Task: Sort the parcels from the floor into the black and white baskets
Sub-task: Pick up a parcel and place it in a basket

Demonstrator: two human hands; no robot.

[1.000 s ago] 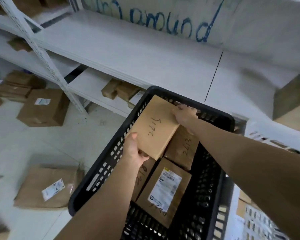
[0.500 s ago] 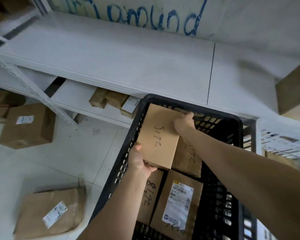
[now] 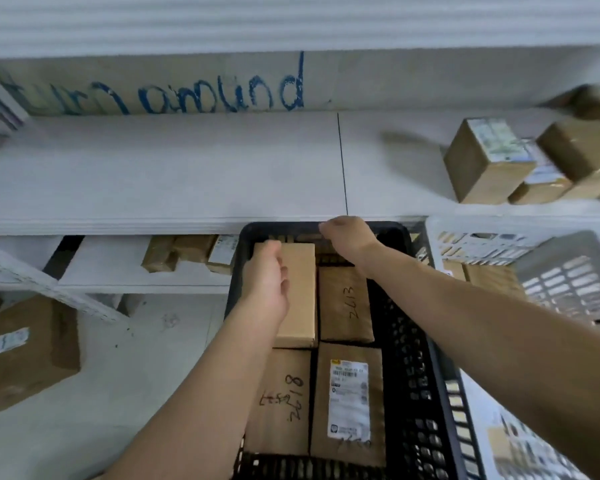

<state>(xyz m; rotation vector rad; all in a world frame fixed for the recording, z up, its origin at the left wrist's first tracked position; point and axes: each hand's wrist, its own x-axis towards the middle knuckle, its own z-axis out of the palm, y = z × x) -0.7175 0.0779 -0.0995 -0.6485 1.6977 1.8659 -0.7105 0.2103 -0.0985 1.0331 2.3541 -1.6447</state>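
Note:
The black basket (image 3: 411, 344) stands in the middle with several brown parcels lying flat in it. A plain brown parcel (image 3: 300, 292) lies in its far left corner, beside a parcel marked 2613 (image 3: 347, 303). My left hand (image 3: 267, 284) rests on that plain parcel's left side, fingers curled on it. My right hand (image 3: 347, 233) hovers at the basket's far rim, off the parcel, fingers curled with nothing visible in them. Nearer me lie a handwritten parcel (image 3: 284, 400) and one with a white label (image 3: 349, 400). The white basket (image 3: 568, 271) stands to the right.
A white shelf board (image 3: 160, 174) runs across just beyond the baskets, with several boxes (image 3: 485, 164) at its right end. Small parcels (image 3: 187, 251) lie on the lower shelf. A large labelled box (image 3: 25, 351) sits on the floor at left.
The plain parcel has gone down flat into the basket's far left corner. My right hand has let go of it and lifted to the rim. The view swung right, showing the white basket.

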